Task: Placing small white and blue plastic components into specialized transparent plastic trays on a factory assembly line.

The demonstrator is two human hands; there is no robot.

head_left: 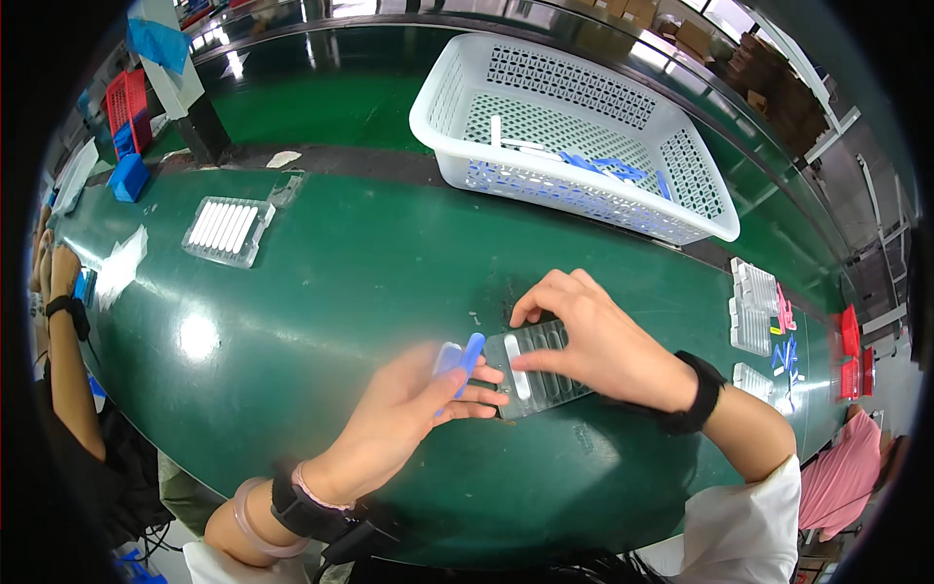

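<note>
My left hand (394,404) is closed around a few smooth, round-ended blue plastic pieces (472,352), pinched between thumb and fingers. Its fingertips reach the left edge of a clear plastic slotted tray (559,387). A single white round-ended strip (523,385) lies in the tray's leftmost slot; the other visible slots look unfilled. From the right, my right hand (613,341) grips the tray, with fingers at its far edge and the thumb touching the white strip. Part of the tray is hidden under this hand.
Beyond my hands stands a white perforated basket (574,190) holding blue and white pieces. A clear tray of white strips (229,232) lies at left. Stacked clear trays (751,307) and loose blue pieces (786,355) lie at right. A co-worker's arm (73,360) reaches in at far left.
</note>
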